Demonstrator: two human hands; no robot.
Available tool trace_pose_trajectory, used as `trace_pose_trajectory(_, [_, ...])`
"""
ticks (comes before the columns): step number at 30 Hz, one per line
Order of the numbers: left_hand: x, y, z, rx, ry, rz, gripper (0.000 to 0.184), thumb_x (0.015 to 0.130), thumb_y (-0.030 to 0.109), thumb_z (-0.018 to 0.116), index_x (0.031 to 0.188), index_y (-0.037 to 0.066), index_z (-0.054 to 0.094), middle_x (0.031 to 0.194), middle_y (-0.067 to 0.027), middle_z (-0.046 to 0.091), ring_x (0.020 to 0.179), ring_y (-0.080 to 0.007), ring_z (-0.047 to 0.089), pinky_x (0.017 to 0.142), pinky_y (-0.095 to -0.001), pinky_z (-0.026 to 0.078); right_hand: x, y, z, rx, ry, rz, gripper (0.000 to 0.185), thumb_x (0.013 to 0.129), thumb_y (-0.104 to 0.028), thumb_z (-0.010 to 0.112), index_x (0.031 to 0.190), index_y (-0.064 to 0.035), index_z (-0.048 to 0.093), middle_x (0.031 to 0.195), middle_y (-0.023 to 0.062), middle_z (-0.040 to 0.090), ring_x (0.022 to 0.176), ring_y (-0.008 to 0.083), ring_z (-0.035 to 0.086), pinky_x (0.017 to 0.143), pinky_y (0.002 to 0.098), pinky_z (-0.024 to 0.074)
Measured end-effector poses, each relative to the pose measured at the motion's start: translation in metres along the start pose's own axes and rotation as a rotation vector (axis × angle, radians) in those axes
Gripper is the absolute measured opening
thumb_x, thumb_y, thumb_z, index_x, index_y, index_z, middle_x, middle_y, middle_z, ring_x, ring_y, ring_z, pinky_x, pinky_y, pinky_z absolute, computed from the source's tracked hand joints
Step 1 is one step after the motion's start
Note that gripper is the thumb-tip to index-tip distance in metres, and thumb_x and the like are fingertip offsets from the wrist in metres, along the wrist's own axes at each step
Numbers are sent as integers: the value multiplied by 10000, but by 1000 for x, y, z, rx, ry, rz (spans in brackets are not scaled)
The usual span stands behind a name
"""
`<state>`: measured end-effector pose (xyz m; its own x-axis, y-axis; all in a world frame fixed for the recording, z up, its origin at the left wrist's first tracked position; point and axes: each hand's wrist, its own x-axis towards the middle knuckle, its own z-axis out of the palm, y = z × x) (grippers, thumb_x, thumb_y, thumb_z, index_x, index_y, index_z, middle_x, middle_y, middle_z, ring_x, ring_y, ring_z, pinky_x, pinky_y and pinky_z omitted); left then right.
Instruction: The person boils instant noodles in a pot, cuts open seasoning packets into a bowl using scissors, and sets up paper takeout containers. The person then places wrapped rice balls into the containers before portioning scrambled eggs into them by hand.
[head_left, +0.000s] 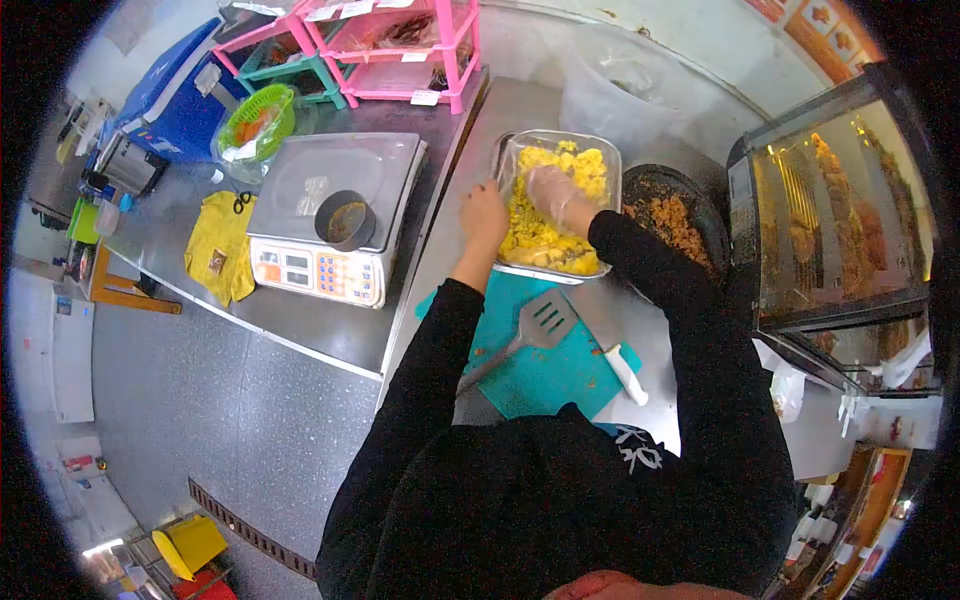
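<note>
A clear tray (pixel 552 274) full of chunky yellow food (pixel 565 247) sits on the steel counter in front of me. My left hand (pixel 485 212) is at its left rim with curled fingers. They seem to grip the edge or the plastic film there, but which one is unclear. In a clear plastic glove, my right hand (pixel 557 193) reaches into the yellow food. Its fingers are partly buried and hidden. Just below the tray, a slotted spatula (pixel 547 318) and a white-handled knife (pixel 626 376) lie on a teal cutting board (pixel 550 380).
Right of the tray, a dark round pan (pixel 715 212) holds brown crumbly food, beside a glass display case (pixel 835 210). A scale (pixel 315 272) bearing a dark bowl (pixel 345 221) stands left, near a yellow cloth (pixel 220 245). Behind are pink racks (pixel 400 75) and a translucent tub (pixel 615 105).
</note>
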<state>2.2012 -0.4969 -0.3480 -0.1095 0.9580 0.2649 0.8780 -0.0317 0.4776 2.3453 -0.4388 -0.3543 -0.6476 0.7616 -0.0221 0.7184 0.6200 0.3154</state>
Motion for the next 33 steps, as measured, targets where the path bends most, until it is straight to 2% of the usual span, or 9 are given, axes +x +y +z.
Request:
trace_pose_trajectory(2, [9, -5, 15, 88, -89, -51, 195, 752, 136, 511, 934, 71, 541, 934, -171, 562, 840, -341, 555, 729, -426, 460, 8, 3, 7, -47, -10, 28, 167, 730, -125, 487, 790, -23, 605, 780, 137, 604, 714, 258, 594, 658, 355, 462])
trace_pose_trajectory(5, [14, -3, 10, 27, -137, -120, 204, 750, 162, 520, 909, 36, 543, 917, -185, 565, 823, -348, 564, 694, -424, 470, 6, 4, -4, -214, -54, -183, 166, 723, -123, 490, 779, -44, 625, 772, 119, 608, 738, 249, 598, 671, 350, 462])
trace_pose_trajectory(14, [14, -4, 8, -79, -112, -90, 242, 762, 219, 512, 857, -2, 532, 847, -221, 571, 783, -367, 573, 690, -458, 455, -2, 16, -18, 64, -93, -197, 175, 709, -160, 506, 708, -55, 646, 734, 159, 619, 694, 270, 613, 592, 372, 479])
trace_pose_trajectory(17, [12, -6, 5, -151, -92, -91, 240, 773, 224, 499, 859, 1, 526, 861, -215, 569, 786, -370, 569, 687, -465, 448, -13, 7, -40, 98, -185, -149, 139, 730, -121, 502, 787, -60, 614, 702, 77, 600, 672, 243, 594, 603, 365, 466])
trace_pose_trajectory(19, [12, -7, 2, -158, -90, -102, 244, 777, 227, 495, 870, 3, 524, 867, -210, 569, 785, -373, 567, 682, -466, 447, -21, 2, -55, 250, 193, -99, 205, 749, -120, 470, 922, -45, 552, 677, 112, 583, 669, 256, 593, 581, 379, 470])
trace_pose_trajectory(23, [13, -10, 1, -186, -124, -104, 240, 787, 227, 482, 898, 16, 515, 894, -200, 564, 805, -372, 561, 688, -472, 439, -14, -18, -24, 175, 291, -21, 253, 755, -113, 454, 990, -25, 484, 648, 131, 569, 646, 278, 587, 523, 383, 462])
trace_pose_trajectory(26, [12, -12, -7, -240, -156, -93, 234, 793, 232, 478, 908, 31, 514, 926, -198, 556, 844, -367, 550, 706, -471, 429, 2, -16, -1, 476, 311, 76, 243, 751, -103, 457, 970, -1, 482, 667, 156, 564, 670, 291, 587, 517, 400, 454])
trace_pose_trajectory(32, [15, -15, -5, -260, -182, -88, 228, 790, 225, 484, 920, 40, 512, 935, -191, 545, 867, -366, 537, 713, -465, 425, 17, -6, -2, 236, 93, 3, 216, 780, -132, 449, 930, 16, 498, 862, 187, 565, 762, 334, 575, 719, 399, 464])
trace_pose_trajectory(33, [14, -13, -6, -261, -181, -83, 228, 790, 225, 484, 920, 40, 512, 935, -191, 545, 867, -366, 537, 713, -465, 425, 37, 1, 53, -252, 204, -15, 302, 784, -126, 446, 1039, 34, 459, 961, 212, 539, 854, 359, 555, 767, 428, 453])
